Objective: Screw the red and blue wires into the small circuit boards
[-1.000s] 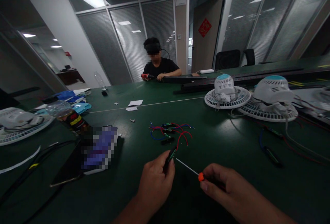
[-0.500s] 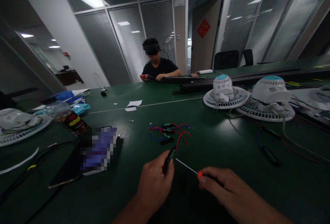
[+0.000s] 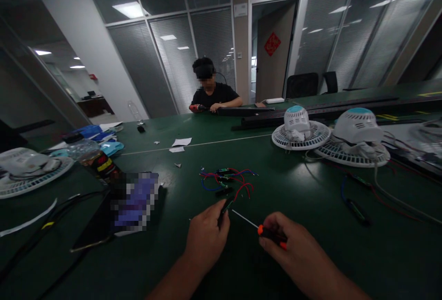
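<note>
Between thumb and fingers, my left hand [image 3: 206,235] grips a small circuit board [image 3: 226,208] with a dark casing and red wires running up from its far end. My right hand [image 3: 293,245] is closed around the orange-and-black handle of a screwdriver [image 3: 246,220]. Its thin shaft points left, the tip close to the board; whether they touch I cannot tell. Just beyond my left hand lies a cluster of similar wired boards [image 3: 224,178] with red and blue leads on the green table [image 3: 165,268].
White fan housings [image 3: 359,129] stand at the right, another fan part [image 3: 31,166] at the left. More wired boards [image 3: 357,210] lie at the right. A bottle [image 3: 103,164], a dark flat device [image 3: 93,226] and cables are at the left. Across the table, a person [image 3: 216,93] holds a red-and-black tool.
My right hand has shifted slightly left and its fingers have loosened, so more of the screwdriver handle shows. My left hand still holds the board in nearly the same place.
</note>
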Demonstrator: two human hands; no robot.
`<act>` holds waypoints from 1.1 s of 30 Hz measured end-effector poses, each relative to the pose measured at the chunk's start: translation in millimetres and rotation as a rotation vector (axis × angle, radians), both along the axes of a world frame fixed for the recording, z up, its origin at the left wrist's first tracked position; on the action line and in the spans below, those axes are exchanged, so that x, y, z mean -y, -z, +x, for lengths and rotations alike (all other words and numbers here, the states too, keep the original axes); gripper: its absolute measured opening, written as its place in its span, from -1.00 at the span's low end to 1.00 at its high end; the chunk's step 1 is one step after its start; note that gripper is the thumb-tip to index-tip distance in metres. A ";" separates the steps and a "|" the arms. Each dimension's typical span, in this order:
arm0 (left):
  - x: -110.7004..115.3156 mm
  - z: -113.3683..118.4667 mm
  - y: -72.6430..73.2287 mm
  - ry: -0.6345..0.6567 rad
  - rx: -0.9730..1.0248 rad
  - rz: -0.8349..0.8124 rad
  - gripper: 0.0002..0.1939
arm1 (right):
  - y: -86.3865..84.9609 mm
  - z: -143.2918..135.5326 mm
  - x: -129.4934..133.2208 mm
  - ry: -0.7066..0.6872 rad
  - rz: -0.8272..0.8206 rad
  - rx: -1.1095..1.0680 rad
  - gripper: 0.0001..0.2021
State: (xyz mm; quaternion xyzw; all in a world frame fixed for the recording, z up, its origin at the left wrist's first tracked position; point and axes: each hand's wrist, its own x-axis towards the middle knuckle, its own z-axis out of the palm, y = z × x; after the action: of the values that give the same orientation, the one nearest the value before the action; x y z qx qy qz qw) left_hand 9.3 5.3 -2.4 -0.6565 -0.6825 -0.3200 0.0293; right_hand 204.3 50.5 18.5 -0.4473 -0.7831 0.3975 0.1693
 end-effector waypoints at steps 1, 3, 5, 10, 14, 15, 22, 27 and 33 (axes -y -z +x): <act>-1.0 -0.9 1.1 -0.006 -0.019 0.006 -0.70 | 1.6 -1.4 -0.1 0.013 0.034 0.014 -0.93; -2.8 -2.3 3.2 -0.024 -0.045 0.001 -0.69 | 4.2 -4.0 -0.3 0.030 0.093 0.038 -0.92; -4.2 -3.1 5.1 -0.047 -0.060 -0.018 -0.68 | 5.9 -6.0 -0.6 0.040 0.134 0.050 -0.91; -6.7 -5.9 6.4 -0.101 -0.041 -0.047 -0.65 | 6.9 -8.5 -1.3 0.054 0.180 0.051 -0.93; -8.8 -9.0 3.2 -0.093 0.062 -0.054 -0.66 | 8.6 -10.0 -2.7 0.065 0.194 0.054 -0.93; -9.2 -9.7 2.4 -0.091 0.086 -0.056 -0.66 | 8.6 -10.0 -3.0 0.066 0.193 0.051 -0.92; -12.7 -16.9 3.6 -0.052 0.137 -0.072 -0.67 | -12.0 -9.1 -14.9 0.043 0.207 0.024 -0.81; -14.3 -25.6 3.4 -0.008 0.109 -0.068 -0.64 | -35.5 -38.3 -46.3 -0.047 0.278 0.075 -0.84; -17.2 -32.6 -3.7 0.038 0.052 -0.009 -0.64 | -30.2 -85.7 -77.7 -0.360 0.227 0.150 -0.76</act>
State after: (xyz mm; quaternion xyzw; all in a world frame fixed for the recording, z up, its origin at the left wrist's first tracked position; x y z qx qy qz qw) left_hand -23.3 22.5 1.3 -0.6611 -0.6717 -0.3342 0.0023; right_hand 118.7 128.1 48.8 -0.3066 -0.9005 0.2961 0.0862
